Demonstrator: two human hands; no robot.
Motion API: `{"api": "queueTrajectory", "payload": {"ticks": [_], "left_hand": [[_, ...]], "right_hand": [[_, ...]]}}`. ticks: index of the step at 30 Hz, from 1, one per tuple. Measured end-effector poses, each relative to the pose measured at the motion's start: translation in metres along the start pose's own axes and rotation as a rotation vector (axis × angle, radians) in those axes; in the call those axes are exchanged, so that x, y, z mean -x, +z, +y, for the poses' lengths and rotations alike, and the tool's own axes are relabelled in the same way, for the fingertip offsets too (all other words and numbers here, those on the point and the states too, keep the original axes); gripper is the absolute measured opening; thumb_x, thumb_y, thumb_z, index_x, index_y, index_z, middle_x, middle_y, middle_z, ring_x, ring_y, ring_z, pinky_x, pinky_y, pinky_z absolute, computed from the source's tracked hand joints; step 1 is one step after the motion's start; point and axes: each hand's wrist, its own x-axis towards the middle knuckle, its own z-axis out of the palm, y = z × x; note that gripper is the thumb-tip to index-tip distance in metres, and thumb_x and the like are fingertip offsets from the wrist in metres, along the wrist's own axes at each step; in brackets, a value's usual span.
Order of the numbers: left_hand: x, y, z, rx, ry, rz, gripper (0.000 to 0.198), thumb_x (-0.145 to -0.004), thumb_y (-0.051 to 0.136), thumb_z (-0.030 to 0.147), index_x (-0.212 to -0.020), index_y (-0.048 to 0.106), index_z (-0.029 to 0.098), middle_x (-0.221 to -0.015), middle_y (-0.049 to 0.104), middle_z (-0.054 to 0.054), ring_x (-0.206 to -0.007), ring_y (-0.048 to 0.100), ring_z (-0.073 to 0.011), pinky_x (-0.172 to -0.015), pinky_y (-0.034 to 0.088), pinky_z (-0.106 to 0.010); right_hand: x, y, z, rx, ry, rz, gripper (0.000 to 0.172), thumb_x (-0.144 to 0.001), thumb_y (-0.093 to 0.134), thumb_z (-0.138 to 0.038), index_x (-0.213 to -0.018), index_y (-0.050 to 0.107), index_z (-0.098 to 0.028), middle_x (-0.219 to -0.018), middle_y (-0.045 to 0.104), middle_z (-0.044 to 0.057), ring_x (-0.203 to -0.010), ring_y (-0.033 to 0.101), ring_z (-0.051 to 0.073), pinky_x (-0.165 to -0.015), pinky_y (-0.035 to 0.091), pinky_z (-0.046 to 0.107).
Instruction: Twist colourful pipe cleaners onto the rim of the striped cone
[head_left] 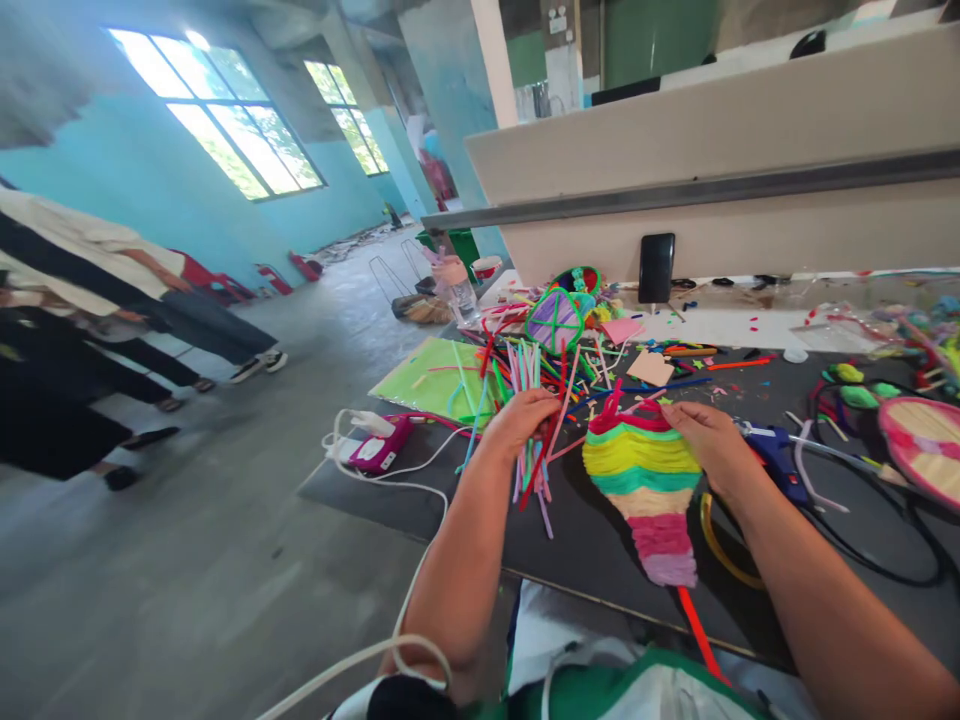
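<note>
A fan-shaped craft piece (649, 480), wound in red, yellow, green, cream and pink bands, lies on the dark table (600, 540) in front of me, its red handle pointing toward my body. My right hand (709, 440) rests on its upper right edge, fingers curled against it. My left hand (523, 418) is closed around a bundle of coloured pipe cleaners (534, 400) from the heap to the left of the craft piece.
A blue glue gun (776, 455) lies right of my right hand. Further right is a pink-rimmed woven fan (926, 445). A pink device with white cables (379, 450) sits at the table's left corner, beside green paper (427, 380). People stand at far left.
</note>
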Motion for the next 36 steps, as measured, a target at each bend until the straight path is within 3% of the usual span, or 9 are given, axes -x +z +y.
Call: {"api": "queueTrajectory", "payload": {"ticks": [3, 5, 8, 14, 19, 23, 28, 32, 36], "left_hand": [[0.009, 0.015, 0.022, 0.352, 0.090, -0.223, 0.023, -0.080, 0.047, 0.036, -0.087, 0.059, 0.018, -0.067, 0.063, -0.001, -0.041, 0.045, -0.0066, -0.040, 0.033, -0.019], [0.007, 0.024, 0.032, 0.320, 0.150, -0.313, 0.018, -0.078, 0.049, 0.029, -0.087, 0.059, 0.018, -0.063, 0.062, 0.001, -0.040, 0.044, -0.0066, -0.041, 0.033, -0.019], [-0.011, 0.025, 0.034, 0.034, 0.197, -0.202, 0.012, -0.072, 0.056, 0.024, -0.077, 0.063, 0.017, -0.060, 0.063, 0.000, -0.051, 0.054, -0.0107, -0.049, 0.039, -0.021], [-0.059, 0.010, 0.003, -0.151, 0.040, 0.102, 0.009, -0.072, 0.055, 0.016, -0.077, 0.062, 0.014, -0.087, 0.067, -0.014, -0.087, 0.063, -0.0266, -0.071, 0.044, -0.031], [-0.061, 0.012, -0.027, -0.196, -0.074, 0.191, 0.010, -0.073, 0.056, 0.016, -0.082, 0.061, 0.015, -0.095, 0.067, -0.019, -0.097, 0.062, -0.0299, -0.079, 0.044, -0.034], [-0.057, 0.013, -0.034, -0.178, -0.082, 0.238, 0.011, -0.077, 0.053, 0.021, -0.084, 0.060, 0.016, -0.095, 0.066, -0.019, -0.098, 0.061, -0.0304, -0.079, 0.043, -0.037], [-0.055, 0.015, -0.029, -0.107, -0.047, 0.278, 0.006, -0.076, 0.054, 0.024, -0.078, 0.057, 0.019, -0.088, 0.066, -0.013, -0.093, 0.061, -0.0281, -0.076, 0.044, -0.035], [-0.049, 0.015, -0.016, 0.002, 0.035, 0.257, 0.011, -0.080, 0.051, 0.029, -0.078, 0.055, 0.019, -0.080, 0.065, -0.006, -0.080, 0.062, -0.0196, -0.064, 0.044, -0.027], [-0.037, 0.018, 0.000, 0.345, 0.123, 0.006, 0.019, -0.084, 0.045, 0.036, -0.086, 0.053, 0.019, -0.080, 0.067, -0.002, -0.049, 0.055, -0.0095, -0.041, 0.036, -0.020]], "right_hand": [[-0.002, 0.000, 0.004, -0.017, 0.039, 0.018, 0.032, -0.063, 0.070, -0.051, -0.074, 0.071, -0.020, -0.061, 0.066, -0.001, -0.062, 0.060, 0.019, -0.052, 0.043, 0.027], [-0.004, 0.000, 0.008, -0.042, 0.072, 0.020, 0.029, -0.063, 0.071, -0.049, -0.074, 0.072, -0.022, -0.059, 0.066, -0.001, -0.059, 0.060, 0.021, -0.050, 0.043, 0.029], [-0.006, -0.001, 0.012, -0.074, 0.106, 0.026, 0.026, -0.063, 0.072, -0.047, -0.075, 0.072, -0.024, -0.061, 0.068, -0.001, -0.057, 0.061, 0.021, -0.049, 0.045, 0.030], [-0.005, -0.002, 0.012, -0.105, 0.150, 0.000, 0.029, -0.062, 0.075, -0.044, -0.080, 0.072, -0.021, -0.064, 0.069, -0.001, -0.055, 0.061, 0.019, -0.049, 0.046, 0.028], [-0.002, 0.000, 0.009, -0.112, 0.150, 0.019, 0.032, -0.063, 0.075, -0.045, -0.084, 0.072, -0.021, -0.070, 0.071, 0.000, -0.064, 0.065, 0.020, -0.057, 0.050, 0.029], [-0.004, -0.001, 0.014, -0.061, 0.132, 0.030, 0.030, -0.065, 0.073, -0.047, -0.082, 0.073, -0.022, -0.072, 0.072, 0.001, -0.064, 0.065, 0.022, -0.055, 0.049, 0.029], [-0.004, -0.002, 0.014, 0.008, 0.115, 0.020, 0.029, -0.068, 0.070, -0.047, -0.084, 0.073, -0.023, -0.072, 0.072, 0.001, -0.066, 0.064, 0.023, -0.054, 0.049, 0.029], [-0.001, 0.000, 0.008, 0.034, 0.076, 0.023, 0.029, -0.068, 0.069, -0.047, -0.081, 0.074, -0.022, -0.065, 0.068, 0.001, -0.062, 0.062, 0.021, -0.050, 0.046, 0.028], [-0.002, 0.001, 0.006, 0.051, 0.055, 0.035, 0.031, -0.067, 0.068, -0.049, -0.076, 0.073, -0.020, -0.061, 0.065, 0.000, -0.060, 0.059, 0.019, -0.050, 0.043, 0.026]]}}
